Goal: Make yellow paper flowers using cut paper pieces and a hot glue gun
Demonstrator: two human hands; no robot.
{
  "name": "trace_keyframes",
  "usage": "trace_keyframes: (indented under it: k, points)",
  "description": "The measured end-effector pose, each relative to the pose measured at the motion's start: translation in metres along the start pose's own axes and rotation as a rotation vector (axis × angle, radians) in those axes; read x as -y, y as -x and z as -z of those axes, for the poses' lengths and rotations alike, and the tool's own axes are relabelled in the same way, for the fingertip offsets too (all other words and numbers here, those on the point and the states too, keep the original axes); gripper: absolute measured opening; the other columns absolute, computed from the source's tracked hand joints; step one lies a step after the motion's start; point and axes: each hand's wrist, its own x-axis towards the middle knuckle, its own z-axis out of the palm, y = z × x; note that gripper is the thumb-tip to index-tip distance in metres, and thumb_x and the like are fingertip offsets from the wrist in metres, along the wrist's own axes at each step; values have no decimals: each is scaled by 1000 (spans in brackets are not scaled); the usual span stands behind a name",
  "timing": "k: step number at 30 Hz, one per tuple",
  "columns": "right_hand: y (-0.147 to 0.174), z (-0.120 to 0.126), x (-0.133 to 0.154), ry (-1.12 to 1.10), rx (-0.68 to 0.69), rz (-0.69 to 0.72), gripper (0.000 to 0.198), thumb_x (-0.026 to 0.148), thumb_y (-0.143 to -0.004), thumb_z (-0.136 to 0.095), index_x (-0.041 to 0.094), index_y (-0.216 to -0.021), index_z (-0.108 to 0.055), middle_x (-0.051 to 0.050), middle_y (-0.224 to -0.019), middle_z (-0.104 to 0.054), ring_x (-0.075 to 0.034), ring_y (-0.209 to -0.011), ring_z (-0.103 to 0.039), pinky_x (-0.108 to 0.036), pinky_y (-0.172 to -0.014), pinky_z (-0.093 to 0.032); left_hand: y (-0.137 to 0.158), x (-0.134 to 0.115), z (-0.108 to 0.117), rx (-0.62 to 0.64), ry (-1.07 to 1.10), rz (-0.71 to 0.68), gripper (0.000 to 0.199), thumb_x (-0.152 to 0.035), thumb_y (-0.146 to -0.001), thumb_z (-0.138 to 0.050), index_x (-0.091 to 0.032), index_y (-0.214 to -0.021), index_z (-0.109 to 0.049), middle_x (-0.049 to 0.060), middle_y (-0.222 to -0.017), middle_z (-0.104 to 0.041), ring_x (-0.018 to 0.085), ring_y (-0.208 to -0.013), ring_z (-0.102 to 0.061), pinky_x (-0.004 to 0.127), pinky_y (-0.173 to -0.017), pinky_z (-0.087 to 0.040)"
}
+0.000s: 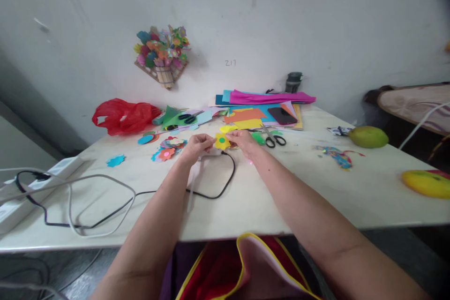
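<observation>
A yellow flower (219,145) with a green centre is held between the two hands, just above the middle of the table (316,192); its face is turned back toward the wearer, and since its petals are spread all round, one long axis cannot be told. By the right hand (242,141) its edge is gripped at about three o'clock — fingertips closed together, the wrist lowered and the forearm slanted up from five o'clock. The left hand (199,147) is brought in from nine o'clock, with its fingers curled almost closed and their tips set at the near petal; whether that petal is pinched or only touched cannot be told. The left forearm is stretched up from seven o'clock. Below the flower, a black cord (211,198) is looped through six o'clock. Near nine o'clock a pile of paper flowers (167,153) is heaped, and farther out in that direction a blue flower (116,161) is laid flat. Toward three o'clock a pair of scissors (279,140) is placed, its handles turned to the wearer — and at two o'clock a phone (281,116) is rested on coloured paper (246,115).
</observation>
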Motion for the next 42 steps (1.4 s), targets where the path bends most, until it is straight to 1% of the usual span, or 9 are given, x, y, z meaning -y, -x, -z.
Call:
trace_keyframes:
  k: [4,8,15,19,22,26,29,35,42]
  points:
    - [-1,1,0,-17,1,9,9,23,-64,-67,15,-65,-63,1,-55,-62,-8,-48,-53,-23,-53,-46,1,0,3,0,9,-11,29,-39,-65,-67,-13,-61,-57,-1,-52,-52,6,-45,-43,20,-46,-33]
    - [-1,3,0,4,-2,46,15,27,-67,-64,15,-60,-60,1,-52,-59,-8,-46,-52,-22,-51,-44,1,1,3,-4,23,-10,28,-38,-65,-67,-13,-62,-57,-2,-53,-53,6,-45,-43,20,-47,-33]
    - [-4,10,-1,-25,-75,121,21,35,-69,-58,15,-63,-58,-2,-63,-64,-7,-51,-54,-19,-47,-37,0,2,4,-15,68,0,28,-38,-65,-67,-13,-60,-55,-2,-51,-50,5,-44,-42,20,-46,-32]
    - [-7,11,1,-115,-146,127,27,41,-69,-56,16,-59,-52,-3,-61,-65,-8,-50,-52,-20,-46,-36,-1,2,4,-18,92,7,29,-38,-64,-68,-13,-60,-56,-2,-51,-51,5,-43,-42,20,-45,-32]
    - [-8,10,1,-136,-163,169,28,43,-67,-58,16,-59,-53,-3,-61,-64,-8,-49,-50,-20,-46,-36,0,2,4,-18,116,8,28,-38,-64,-69,-13,-62,-56,-1,-51,-52,5,-43,-41,20,-44,-31]
    - [-7,9,1,-82,-165,199,22,38,-62,-64,16,-64,-60,-3,-66,-66,-7,-52,-49,-19,-48,-36,1,1,5,-14,148,16,27,-37,-64,-69,-13,-63,-56,-1,-53,-53,5,-43,-42,20,-43,-30]
    - [-4,6,1,-13,-117,163,25,40,-63,-65,16,-68,-62,-3,-70,-65,-7,-54,-51,-20,-48,-36,1,1,4,-8,153,20,27,-37,-63,-69,-13,-63,-56,-1,-53,-53,5,-42,-42,20,-43,-29]
    - [2,-2,0,128,-75,134,34,47,-60,-66,15,-58,-58,1,-52,-55,-8,-48,-47,-22,-48,-37,0,2,-1,23,107,10,27,-38,-65,-68,-13,-64,-57,-1,-53,-53,5,-43,-42,20,-43,-30]
    - [1,-1,-1,151,-70,114,22,33,-58,-69,14,-57,-59,2,-50,-55,-8,-46,-46,-22,-48,-38,0,2,-2,30,67,4,26,-37,-66,-67,-13,-64,-56,-1,-53,-52,6,-44,-42,20,-44,-30]
